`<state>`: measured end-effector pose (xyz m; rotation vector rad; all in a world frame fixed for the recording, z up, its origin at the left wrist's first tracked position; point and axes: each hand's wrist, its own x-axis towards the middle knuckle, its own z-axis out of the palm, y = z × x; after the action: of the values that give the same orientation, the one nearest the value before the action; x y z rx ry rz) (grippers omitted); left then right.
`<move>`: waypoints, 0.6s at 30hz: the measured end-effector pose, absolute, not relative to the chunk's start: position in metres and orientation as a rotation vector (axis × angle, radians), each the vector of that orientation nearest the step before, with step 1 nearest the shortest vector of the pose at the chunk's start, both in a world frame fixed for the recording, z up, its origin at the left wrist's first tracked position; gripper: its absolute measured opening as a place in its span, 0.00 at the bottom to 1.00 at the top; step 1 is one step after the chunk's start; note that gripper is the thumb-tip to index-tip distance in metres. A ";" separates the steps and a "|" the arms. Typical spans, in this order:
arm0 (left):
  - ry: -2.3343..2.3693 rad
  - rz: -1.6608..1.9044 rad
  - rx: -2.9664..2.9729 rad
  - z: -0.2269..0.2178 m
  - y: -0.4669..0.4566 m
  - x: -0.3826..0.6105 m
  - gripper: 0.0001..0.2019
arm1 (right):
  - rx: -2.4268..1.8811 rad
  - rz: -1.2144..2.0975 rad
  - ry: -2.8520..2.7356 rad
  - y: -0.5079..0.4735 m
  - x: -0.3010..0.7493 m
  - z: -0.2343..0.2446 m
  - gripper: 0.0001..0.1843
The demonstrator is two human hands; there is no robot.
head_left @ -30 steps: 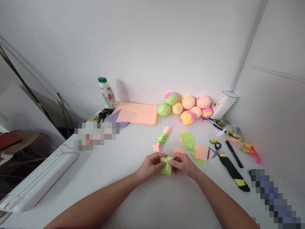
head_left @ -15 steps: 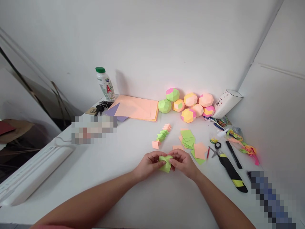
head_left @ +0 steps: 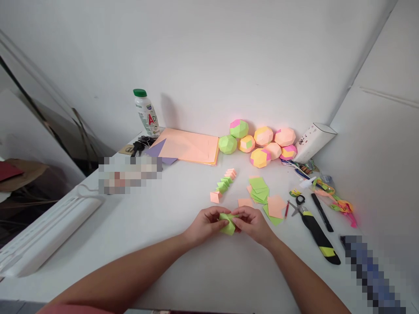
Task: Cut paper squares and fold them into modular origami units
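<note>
Both hands meet low over the white table [head_left: 170, 244] around a small folded green paper piece [head_left: 228, 223]. My left hand [head_left: 203, 226] pinches its left side, fingers curled. My right hand [head_left: 252, 223] pinches its right side, fingers curled over the top. Just behind them lies a row of small folded green and pink paper units [head_left: 223, 186], and to the right a loose pile of green and peach paper squares [head_left: 263, 195].
Several coloured paper balls [head_left: 260, 146] sit against the back wall beside a white carton [head_left: 314, 141]. Peach sheets [head_left: 188, 147], a bottle [head_left: 145, 113] and keys [head_left: 139, 146] lie back left. Scissors [head_left: 297, 204], a cutter [head_left: 319, 237] and a pen [head_left: 321, 212] lie right. A white keyboard [head_left: 46, 235] sits left.
The green piece has been pressed smaller between the fingers. The hands stay together in the same spot, and the view has tilted slightly.
</note>
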<state>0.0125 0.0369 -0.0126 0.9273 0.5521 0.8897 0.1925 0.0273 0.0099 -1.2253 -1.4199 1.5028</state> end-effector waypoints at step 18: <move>0.705 0.922 0.972 -0.021 0.038 0.011 0.16 | -1.235 1.138 -1.819 0.022 0.191 0.006 0.14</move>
<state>0.0112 0.0382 -0.0211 0.9719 0.7050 0.9219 0.1914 0.0224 0.0059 -1.2351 -1.8192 1.1378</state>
